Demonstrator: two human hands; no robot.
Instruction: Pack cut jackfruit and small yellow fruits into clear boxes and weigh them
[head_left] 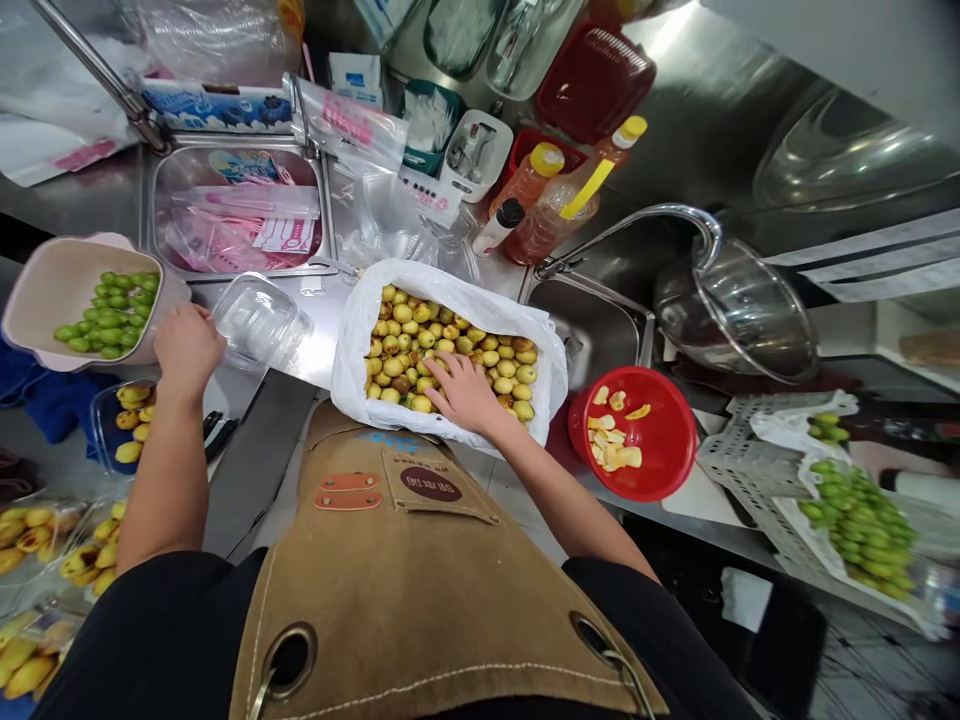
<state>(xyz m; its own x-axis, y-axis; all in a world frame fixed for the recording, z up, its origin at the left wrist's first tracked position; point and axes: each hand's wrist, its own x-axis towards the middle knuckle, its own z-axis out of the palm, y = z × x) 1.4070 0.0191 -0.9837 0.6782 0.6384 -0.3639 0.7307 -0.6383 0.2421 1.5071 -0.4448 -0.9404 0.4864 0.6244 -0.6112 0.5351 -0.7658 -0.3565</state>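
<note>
My right hand (465, 392) rests with spread fingers on a heap of small yellow fruits (450, 345) in a white plastic bag (450, 290). My left hand (189, 348) is over the steel counter, against a clear plastic box (259, 322). Its fingers are partly hidden, so its grip is unclear. Just left of that hand, a beige tray (45, 300) holds small green fruits (109, 315). Below it, a clear tub (124, 425) holds yellow fruits.
A sink and arched faucet (637, 225) lie to the right, with a steel colander (750, 310) and a red bowl of peels (634, 432). Bottles (532, 190) and a steel tray of pink-printed bags (240, 210) stand behind. Packed fruit sits lower left; a grey crate (757, 470) stands right.
</note>
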